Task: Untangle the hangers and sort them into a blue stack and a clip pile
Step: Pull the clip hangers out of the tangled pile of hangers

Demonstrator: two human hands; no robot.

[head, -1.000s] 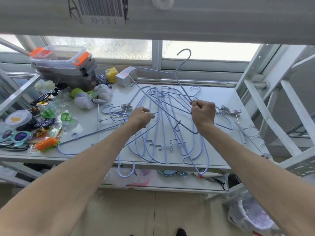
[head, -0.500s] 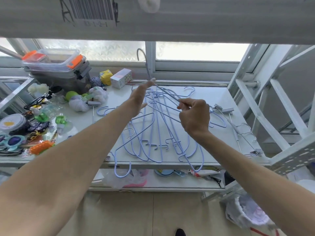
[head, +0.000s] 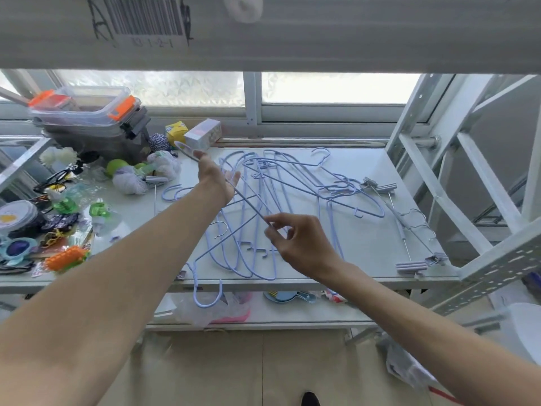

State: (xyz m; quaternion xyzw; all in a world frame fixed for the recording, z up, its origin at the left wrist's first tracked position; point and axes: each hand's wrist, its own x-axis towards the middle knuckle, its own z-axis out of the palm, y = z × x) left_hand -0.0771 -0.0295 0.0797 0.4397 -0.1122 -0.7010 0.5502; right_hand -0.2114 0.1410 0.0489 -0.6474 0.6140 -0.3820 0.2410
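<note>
A tangle of blue wire hangers [head: 272, 200] lies across the middle of the white shelf top [head: 366, 244]. One blue hanger [head: 251, 208] is raised out of it, its hook pointing back left. My left hand [head: 216, 180] holds it just below the hook. My right hand [head: 295, 241] pinches its wire further down between thumb and forefinger. Metal clip hangers [head: 407, 227] lie at the right side of the shelf. Another clip [head: 156, 180] lies at the left of the tangle.
Clutter fills the left: a clear box with orange latches [head: 87, 112], green balls, netting, sunglasses, toys, small cartons [head: 202, 136]. A white rack frame [head: 439, 186] stands at the right and a beam [head: 292, 33] crosses overhead. One blue hook [head: 207, 300] hangs over the front edge.
The raised hanger has swung down and to the left. My left hand, reaching with straight fingers before, now holds it near the hook. My right hand has dropped toward the front edge.
</note>
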